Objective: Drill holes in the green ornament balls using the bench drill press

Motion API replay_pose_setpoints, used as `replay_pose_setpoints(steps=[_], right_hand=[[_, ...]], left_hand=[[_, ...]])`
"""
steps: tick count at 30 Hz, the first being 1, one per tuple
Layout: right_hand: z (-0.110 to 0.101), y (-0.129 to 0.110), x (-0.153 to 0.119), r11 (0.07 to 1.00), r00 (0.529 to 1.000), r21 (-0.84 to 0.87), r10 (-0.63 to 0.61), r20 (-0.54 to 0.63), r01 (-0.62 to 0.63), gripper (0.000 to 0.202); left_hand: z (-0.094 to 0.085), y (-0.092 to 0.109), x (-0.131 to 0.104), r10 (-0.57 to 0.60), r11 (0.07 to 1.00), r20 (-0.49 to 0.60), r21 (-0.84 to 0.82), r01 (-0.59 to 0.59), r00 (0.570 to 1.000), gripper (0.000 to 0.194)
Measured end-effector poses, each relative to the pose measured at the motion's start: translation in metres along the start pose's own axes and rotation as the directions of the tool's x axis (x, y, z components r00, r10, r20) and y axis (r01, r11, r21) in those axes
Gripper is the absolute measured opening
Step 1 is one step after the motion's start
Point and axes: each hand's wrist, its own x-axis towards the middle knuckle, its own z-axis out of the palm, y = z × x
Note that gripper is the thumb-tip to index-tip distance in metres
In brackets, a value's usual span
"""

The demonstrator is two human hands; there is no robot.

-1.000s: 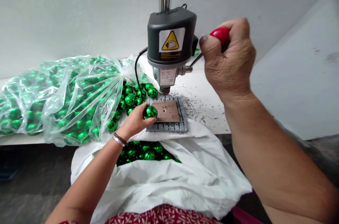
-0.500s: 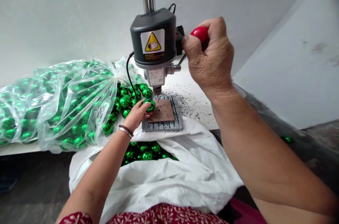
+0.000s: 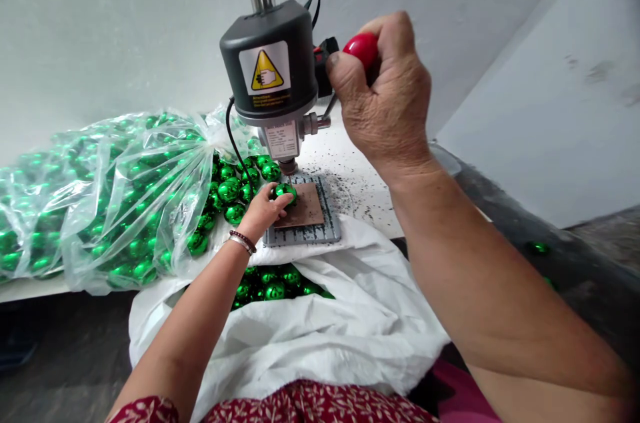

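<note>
Green ball [image 3: 287,193] sits in the left hand [image 3: 263,212], which is partly closed around it, below the drill [image 3: 270,69] and over the brown board [image 3: 309,208]. Right hand [image 3: 389,99], curled tight, grips the red knob [image 3: 360,49]. Loose balls [image 3: 229,189] lie just left of the left hand.

The light is soft and fairly bright. The wall [image 3: 100,36] looks pale, but the floor [image 3: 75,336] is dark. Little white shiny spots sit on the green balls [image 3: 229,189], and bright streaks run over the clear plastic bag [image 3: 125,199]. The drill press [image 3: 270,69] looks clear, but the tiny words on its label [image 3: 283,139] are fuzzy. The right forearm [image 3: 480,276] looks stretched and blurry near the corner.
</note>
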Motion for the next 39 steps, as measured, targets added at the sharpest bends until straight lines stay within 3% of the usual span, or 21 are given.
replay_pose_setpoints(steps=[4,9,12,18,22,28,34,39], right_hand=[[0.001,0.001,0.0,1.0,1.0,0.004,-0.017,0.001,0.017,0.024],[0.0,0.002,0.001,1.0,1.0,-0.013,-0.017,0.004,0.017,0.024],[-0.002,0.001,0.001,0.999,1.0,-0.05,0.002,0.012,-0.002,0.024],[-0.004,-0.007,0.003,0.983,0.999,-0.183,0.024,0.033,-0.018,0.014],[-0.007,-0.01,0.007,0.99,0.997,-0.136,-0.018,0.069,0.027,0.006],[-0.008,-0.014,0.014,0.989,0.997,-0.147,0.035,0.076,-0.024,0.029],[-0.009,-0.012,-0.007,0.979,1.0,-0.203,0.012,0.022,-0.007,0.016],[-0.012,-0.006,-0.027,0.963,0.993,-0.247,-0.115,-0.002,0.111,0.015]], left_hand=[[0.001,0.004,-0.002,0.035,0.992,0.003,0.121,-0.035,0.999,0.056],[0.004,0.0,-0.003,0.229,0.893,-0.014,0.401,-0.205,0.973,0.06],[0.007,-0.005,-0.002,0.289,0.848,-0.004,0.465,-0.254,0.957,0.063],[0.011,-0.005,-0.005,0.219,0.915,-0.02,0.353,-0.198,0.976,0.067],[0.012,-0.006,-0.007,0.187,0.946,-0.041,0.278,-0.169,0.981,0.069],[0.013,-0.006,-0.009,0.197,0.959,-0.046,0.218,-0.182,0.979,0.066],[0.013,-0.009,-0.009,0.231,0.95,-0.035,0.222,-0.218,0.972,0.061],[0.014,-0.014,-0.006,0.235,0.953,-0.032,0.207,-0.223,0.972,0.058]])
